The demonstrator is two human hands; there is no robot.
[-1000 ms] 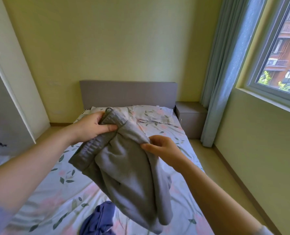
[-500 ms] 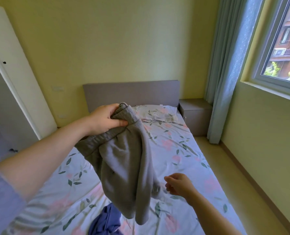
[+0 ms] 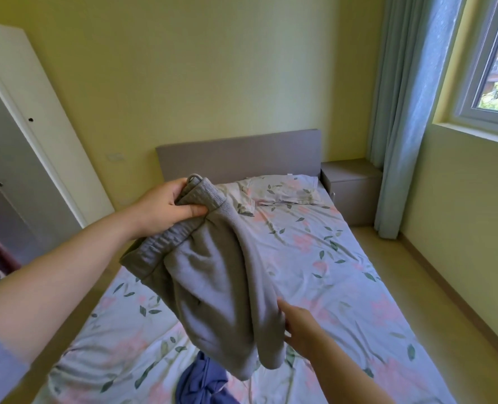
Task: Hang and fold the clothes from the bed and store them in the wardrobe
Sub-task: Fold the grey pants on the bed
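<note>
Head view: where is the grey garment hanging?
— It is dangling mid-frame above the bed, with the left hand gripping its ribbed waistband at ten o'clock.
— And the right hand?
— It is meeting the lower edge at four o'clock; whether it is pinching, I cannot tell.
— How is it going to handle?
— Soft, light, floppy fleece, I am guessing; it is sagging and bunching. Taking the waistband by both corners is looking wisest. The wardrobe is waiting at nine o'clock, a blue garment lying at six.
</note>
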